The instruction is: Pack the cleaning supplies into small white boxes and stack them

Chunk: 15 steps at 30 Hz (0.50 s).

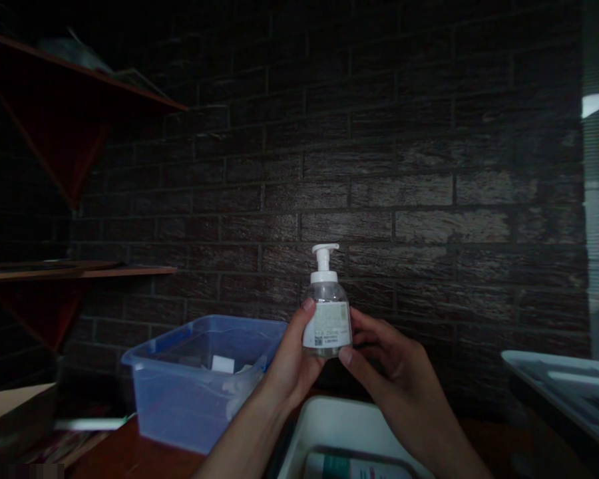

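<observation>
Upright in front of the brick wall, a clear pump bottle (327, 319) with a white pump top and a printed label is held up between both hands. My left hand (292, 362) grips its left side, thumb on the label's edge and the other fingers behind or under the base. The thumb of my right hand (397, 369) touches the lower right of the bottle, and its fingers curl along the right side. Below the hands lies a white tray (304, 432) with a package (349, 467) inside, its label partly green.
A translucent blue plastic bin (174, 399) holding white items stands left on a reddish-brown table (114, 456). Two shelves (130, 271) jut from the left. At right is another pale-rimmed tray (554, 362). A dark brick wall (419, 166) closes off the back.
</observation>
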{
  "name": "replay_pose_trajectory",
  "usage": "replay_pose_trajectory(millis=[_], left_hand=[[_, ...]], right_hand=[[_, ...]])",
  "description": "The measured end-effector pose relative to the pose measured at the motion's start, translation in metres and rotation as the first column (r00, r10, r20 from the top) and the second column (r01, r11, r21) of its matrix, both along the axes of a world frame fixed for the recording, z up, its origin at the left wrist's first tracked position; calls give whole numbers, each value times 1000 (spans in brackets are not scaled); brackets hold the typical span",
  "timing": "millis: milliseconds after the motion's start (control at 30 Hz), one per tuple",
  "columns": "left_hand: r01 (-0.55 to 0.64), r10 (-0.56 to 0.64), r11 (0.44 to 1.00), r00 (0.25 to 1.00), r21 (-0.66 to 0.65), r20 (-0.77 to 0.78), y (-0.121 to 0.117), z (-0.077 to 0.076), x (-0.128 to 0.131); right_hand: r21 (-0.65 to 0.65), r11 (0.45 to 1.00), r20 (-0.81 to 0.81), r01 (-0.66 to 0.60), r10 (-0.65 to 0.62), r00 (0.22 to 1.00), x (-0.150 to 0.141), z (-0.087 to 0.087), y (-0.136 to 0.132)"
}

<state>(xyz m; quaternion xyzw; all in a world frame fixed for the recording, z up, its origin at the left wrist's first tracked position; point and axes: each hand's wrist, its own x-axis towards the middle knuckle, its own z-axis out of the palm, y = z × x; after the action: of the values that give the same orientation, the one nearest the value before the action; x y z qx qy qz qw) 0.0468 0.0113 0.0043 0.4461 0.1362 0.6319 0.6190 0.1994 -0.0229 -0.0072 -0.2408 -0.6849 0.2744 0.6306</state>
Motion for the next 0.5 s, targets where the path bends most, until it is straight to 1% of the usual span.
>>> replay_pose_trajectory(millis=[100, 167, 233, 300, 400, 433, 500], left_hand=[[3, -3, 1000, 1000, 0, -8, 0, 0, 0], [-15, 15, 1000, 1000, 7, -26, 1, 0, 0], [-37, 38, 999, 998, 15, -55, 1, -1, 1], [-91, 93, 995, 992, 37, -80, 2, -1, 3], [-188, 198, 977, 976, 104, -90, 4, -4, 7], [-191, 203, 973, 975, 128, -92, 5, -5, 7], [-149, 167, 974, 981, 169, -102, 6, -6, 6]], right_hand=[[-5, 1000, 1, 28, -28, 1000, -1, -1, -1], [-27, 1000, -17, -3, 2, 1000, -3, -1, -3], [-42, 997, -52, -66, 64, 997, -5, -2, -3], [-33, 994, -81, -106, 103, 991, -6, -4, -2], [-7, 995, -75, -95, 94, 993, -4, -7, 2], [-6, 995, -69, -96, 95, 993, -3, -8, 4], [-26, 992, -73, -124, 122, 990, 0, -9, 7]])
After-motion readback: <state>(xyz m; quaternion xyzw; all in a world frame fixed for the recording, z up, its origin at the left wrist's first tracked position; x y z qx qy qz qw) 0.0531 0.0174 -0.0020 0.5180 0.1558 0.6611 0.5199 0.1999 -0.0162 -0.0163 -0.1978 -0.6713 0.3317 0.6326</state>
